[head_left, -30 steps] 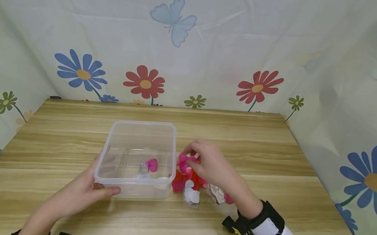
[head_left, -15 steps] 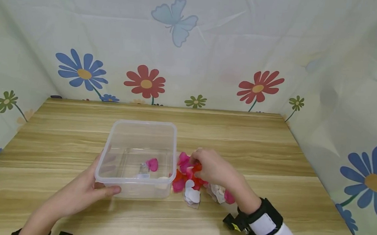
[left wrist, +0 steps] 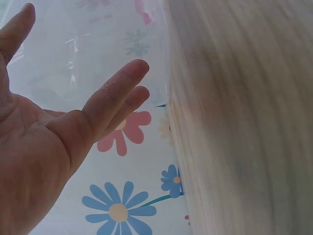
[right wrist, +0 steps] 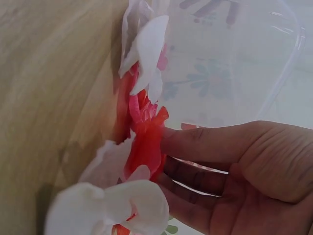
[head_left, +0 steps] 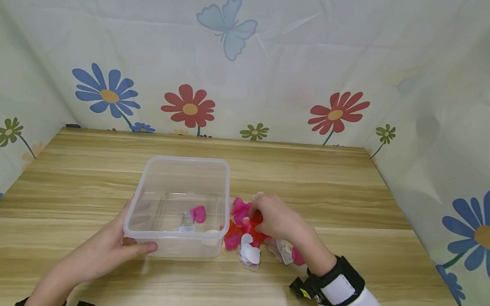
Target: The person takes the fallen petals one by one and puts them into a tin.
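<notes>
A clear plastic box (head_left: 165, 236) stands on the table, a pink petal (head_left: 198, 214) and a few pale pieces inside. My left hand (head_left: 108, 248) rests against its near left corner, thumb along the front wall. In the left wrist view the fingers are straight and spread beside the clear wall. Right of the box lies a loose pile of artificial petals, with pink petals (head_left: 239, 210) at the back and white petals (head_left: 249, 255) in front. Over the pile, my right hand (head_left: 276, 218) pinches a red petal (right wrist: 146, 144) between thumb and fingers.
More cream petals (head_left: 281, 250) and another pink petal (head_left: 298, 257) lie under the right forearm. The wooden table (head_left: 165, 286) runs back to a flower-printed curtain (head_left: 278, 55), which also hangs along both sides.
My right hand has moved slightly right and toward me, off the pink petals and onto the red ones. The left hand and the box have stayed in place.
</notes>
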Demonstrator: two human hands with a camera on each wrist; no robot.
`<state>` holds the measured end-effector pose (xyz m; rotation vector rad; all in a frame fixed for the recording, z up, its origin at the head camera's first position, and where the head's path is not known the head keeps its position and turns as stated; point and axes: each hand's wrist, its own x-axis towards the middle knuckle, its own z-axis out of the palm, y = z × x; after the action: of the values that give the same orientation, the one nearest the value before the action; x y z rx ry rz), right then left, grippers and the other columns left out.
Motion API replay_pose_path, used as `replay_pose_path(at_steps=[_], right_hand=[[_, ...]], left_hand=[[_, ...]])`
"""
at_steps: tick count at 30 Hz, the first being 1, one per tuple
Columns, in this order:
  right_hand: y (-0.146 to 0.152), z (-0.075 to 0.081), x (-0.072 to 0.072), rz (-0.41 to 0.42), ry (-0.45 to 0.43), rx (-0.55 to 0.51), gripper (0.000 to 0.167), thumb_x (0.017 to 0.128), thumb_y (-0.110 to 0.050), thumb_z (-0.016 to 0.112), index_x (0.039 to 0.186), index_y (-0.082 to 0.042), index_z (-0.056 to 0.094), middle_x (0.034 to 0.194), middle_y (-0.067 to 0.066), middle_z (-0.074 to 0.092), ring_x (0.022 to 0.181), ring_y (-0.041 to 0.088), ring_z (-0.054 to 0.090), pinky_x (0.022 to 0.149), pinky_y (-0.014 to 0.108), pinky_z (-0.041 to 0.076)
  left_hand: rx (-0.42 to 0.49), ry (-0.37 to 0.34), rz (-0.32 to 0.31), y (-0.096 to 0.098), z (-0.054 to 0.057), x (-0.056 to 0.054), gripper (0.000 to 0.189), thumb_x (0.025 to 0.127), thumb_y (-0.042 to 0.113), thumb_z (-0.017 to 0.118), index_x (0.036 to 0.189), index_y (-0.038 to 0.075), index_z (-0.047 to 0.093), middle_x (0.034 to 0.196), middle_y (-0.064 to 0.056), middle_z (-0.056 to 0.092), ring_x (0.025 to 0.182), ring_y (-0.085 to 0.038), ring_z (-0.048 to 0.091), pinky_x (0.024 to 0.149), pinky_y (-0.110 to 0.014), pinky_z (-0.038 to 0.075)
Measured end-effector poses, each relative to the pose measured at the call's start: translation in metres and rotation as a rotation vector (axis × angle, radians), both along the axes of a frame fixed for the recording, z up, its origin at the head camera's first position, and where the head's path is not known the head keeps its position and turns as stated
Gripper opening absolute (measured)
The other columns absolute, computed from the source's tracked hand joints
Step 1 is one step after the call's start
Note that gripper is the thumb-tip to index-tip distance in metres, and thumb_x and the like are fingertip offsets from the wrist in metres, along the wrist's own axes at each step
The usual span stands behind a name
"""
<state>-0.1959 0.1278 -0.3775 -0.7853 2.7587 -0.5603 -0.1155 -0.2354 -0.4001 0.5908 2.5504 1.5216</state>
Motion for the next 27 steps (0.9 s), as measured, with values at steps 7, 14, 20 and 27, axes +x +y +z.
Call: replay_pose_path(at_steps=[7, 14, 20, 27], right_hand=[[0.0, 0.0, -0.002, -0.03, -0.014, -0.033, 0.015, 0.085, 0.009, 0.076, 0.086, -0.006, 0.072, 0.085, 0.002, 0.062, 0.077, 0.019, 0.055, 0.07, 0.032, 0.054], [0.002, 0.0, -0.004, -0.028, 0.005, -0.085, 0.012, 0.09, 0.005, 0.073, 0.088, -0.006, 0.074, 0.086, 0.001, 0.066, 0.077, 0.019, 0.057, 0.07, 0.029, 0.055], [0.004, 0.005, -0.005, -0.053, 0.025, -0.119, 0.013, 0.091, 0.003, 0.073, 0.087, -0.008, 0.076, 0.084, -0.002, 0.067, 0.077, 0.019, 0.057, 0.072, 0.03, 0.055], [0.005, 0.012, -0.004, -0.084, 0.07, -0.184, 0.01, 0.09, 0.003, 0.074, 0.092, -0.006, 0.079, 0.085, 0.0, 0.069, 0.077, 0.019, 0.058, 0.072, 0.029, 0.056]], left_hand=[[0.002, 0.001, -0.004, 0.0, 0.001, 0.0, 0.111, 0.092, 0.018, 0.08, 0.165, 0.037, -0.001, 0.154, -0.021, 0.035, 0.127, -0.047, 0.049, 0.085, -0.048, 0.058], [-0.006, 0.0, 0.002, 0.0, 0.001, 0.001, 0.112, 0.092, 0.018, 0.081, 0.166, 0.035, -0.001, 0.155, -0.021, 0.033, 0.126, -0.047, 0.05, 0.084, -0.049, 0.058], [-0.006, 0.0, -0.001, 0.0, 0.001, 0.001, 0.111, 0.092, 0.018, 0.081, 0.166, 0.035, -0.001, 0.154, -0.022, 0.034, 0.125, -0.047, 0.05, 0.083, -0.047, 0.058], [0.002, 0.001, -0.006, 0.0, 0.001, 0.001, 0.111, 0.092, 0.017, 0.08, 0.166, 0.034, -0.001, 0.154, -0.023, 0.034, 0.125, -0.048, 0.05, 0.082, -0.046, 0.058]])
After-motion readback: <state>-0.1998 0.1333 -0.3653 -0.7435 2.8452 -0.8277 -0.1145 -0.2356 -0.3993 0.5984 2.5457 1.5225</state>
